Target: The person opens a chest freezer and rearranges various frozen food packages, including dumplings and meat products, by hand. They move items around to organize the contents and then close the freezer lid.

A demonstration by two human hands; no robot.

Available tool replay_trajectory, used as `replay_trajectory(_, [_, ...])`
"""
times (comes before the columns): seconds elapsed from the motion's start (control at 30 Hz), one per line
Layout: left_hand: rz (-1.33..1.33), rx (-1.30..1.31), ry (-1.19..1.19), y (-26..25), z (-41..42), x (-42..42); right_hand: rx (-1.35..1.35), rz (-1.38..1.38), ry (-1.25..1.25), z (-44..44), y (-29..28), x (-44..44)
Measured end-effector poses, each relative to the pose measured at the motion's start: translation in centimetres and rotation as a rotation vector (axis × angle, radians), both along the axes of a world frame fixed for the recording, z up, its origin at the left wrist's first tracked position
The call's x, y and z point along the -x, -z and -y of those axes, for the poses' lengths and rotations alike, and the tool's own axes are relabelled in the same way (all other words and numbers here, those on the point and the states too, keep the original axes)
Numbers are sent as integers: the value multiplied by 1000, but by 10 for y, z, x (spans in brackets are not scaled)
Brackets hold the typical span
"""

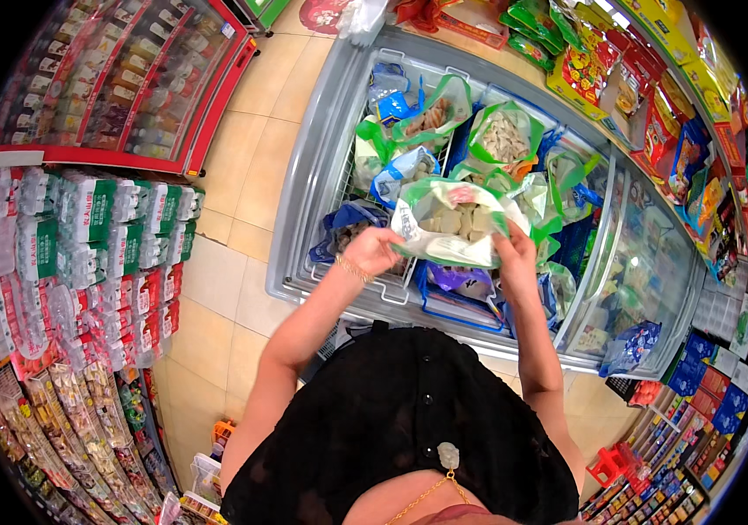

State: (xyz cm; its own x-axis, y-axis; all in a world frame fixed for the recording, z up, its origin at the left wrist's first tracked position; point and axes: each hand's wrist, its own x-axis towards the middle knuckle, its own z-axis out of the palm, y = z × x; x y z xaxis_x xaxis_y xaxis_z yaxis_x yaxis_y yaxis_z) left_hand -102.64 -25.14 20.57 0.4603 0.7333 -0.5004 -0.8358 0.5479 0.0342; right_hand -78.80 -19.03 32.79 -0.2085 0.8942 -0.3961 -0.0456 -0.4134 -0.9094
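Both my hands hold a plastic bag [413, 226] with a green rim, its mouth spread wide above an open chest freezer [285, 216]. Pale, chunky pieces of food [459, 220] lie inside it; their exact kind is unclear. My left hand [372, 252] pinches the bag's near left edge, and my right hand [515, 251] grips its right side. Under and around it are other opened bags, among them a green-rimmed bag of whitish pieces [505, 134] and a blue-and-white bag [407, 174]. A dark blue bag [348, 230] sits just beyond my left hand.
The freezer's sliding glass lid [643, 262] covers its right part, with a blue package [631, 348] on top. Snack shelves [636, 98] line the far right. Left stand a red-framed drinks cooler [118, 79] and stacked bottled-water packs [92, 216], across a tiled floor [216, 262].
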Motion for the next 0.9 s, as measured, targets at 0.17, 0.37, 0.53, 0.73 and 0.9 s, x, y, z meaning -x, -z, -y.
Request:
replay_trajectory(0.17, [326,-147,-317,-24,33,-61,52,-208,298,14,29,-64])
replay_trajectory(0.37, [-8,-203,-225,-30,52,-12,254,-579,355,39,51,-46])
replay_trajectory(0.53, [-1245,-148,145,-12,73,-21,459,-663,163,52,56,-16])
replay_trajectory(0.73, [-1684,-437,399,-23,84,-84,481,-466,26,36,23,-41])
replay_trajectory(0.9, [-1717,-364,371,14,102,-114,412,-287,-130,24,18,-28])
